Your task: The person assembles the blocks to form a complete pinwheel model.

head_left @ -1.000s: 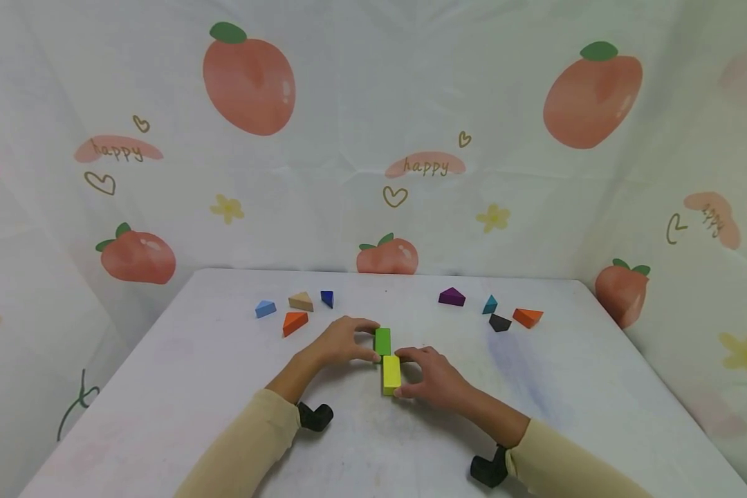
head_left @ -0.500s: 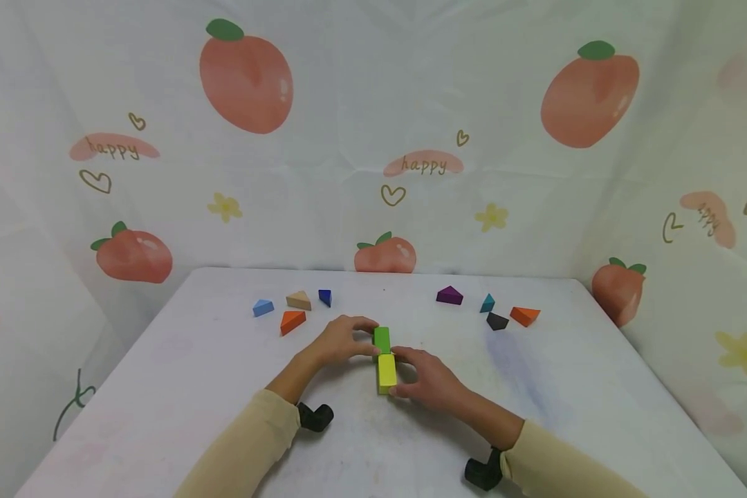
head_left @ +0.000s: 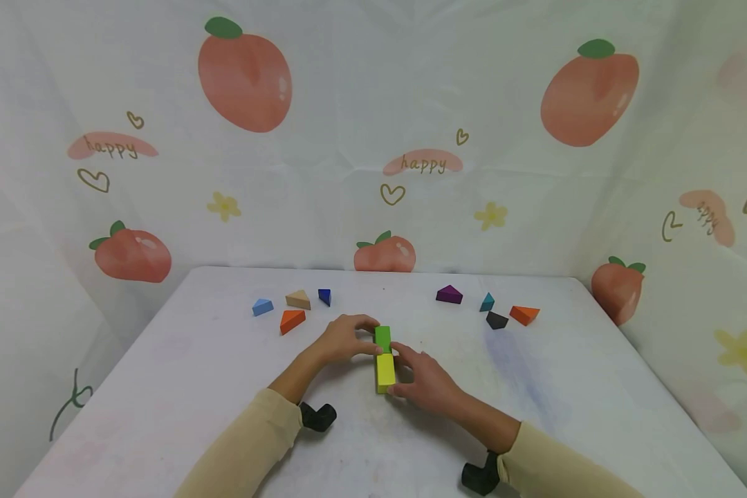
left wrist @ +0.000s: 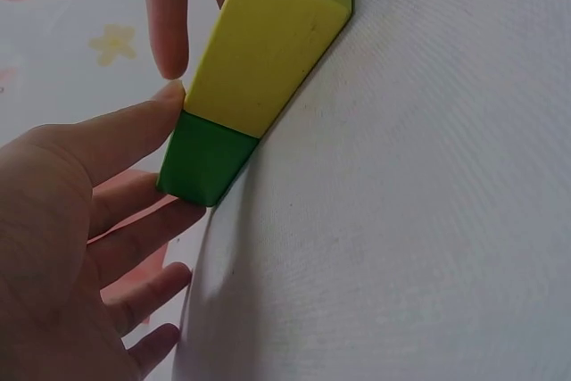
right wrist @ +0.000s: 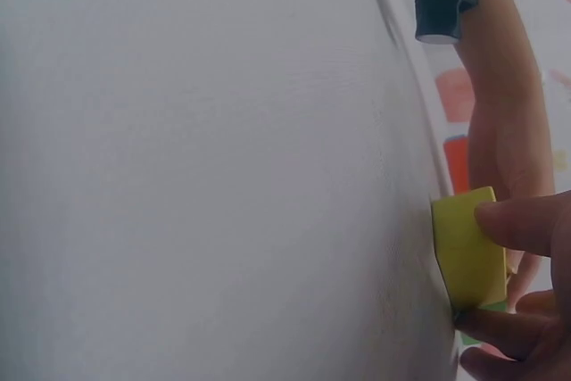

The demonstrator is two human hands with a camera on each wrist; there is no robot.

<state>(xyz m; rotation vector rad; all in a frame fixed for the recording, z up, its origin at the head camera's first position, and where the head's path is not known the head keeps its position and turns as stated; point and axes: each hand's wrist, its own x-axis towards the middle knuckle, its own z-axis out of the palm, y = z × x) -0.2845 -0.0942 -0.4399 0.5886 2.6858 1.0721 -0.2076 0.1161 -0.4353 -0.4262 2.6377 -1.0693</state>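
A white cloth [head_left: 336, 83] printed with peaches hangs behind the white desk [head_left: 162, 401]. Near the desk's middle, a green block [head_left: 382, 336] and a yellow block [head_left: 385, 373] touch end to end, the yellow one nearer the front edge. The left hand [head_left: 344, 339] pinches the green block between thumb and fingers; the right hand [head_left: 432, 380] pinches the yellow one. Toward the far edge lie a tan block [head_left: 298, 300], a dark blue block [head_left: 325, 297] and, farther right, a purple block [head_left: 449, 295] and a black block [head_left: 496, 321].

Soft light, faint shadows, dimmer wrist views
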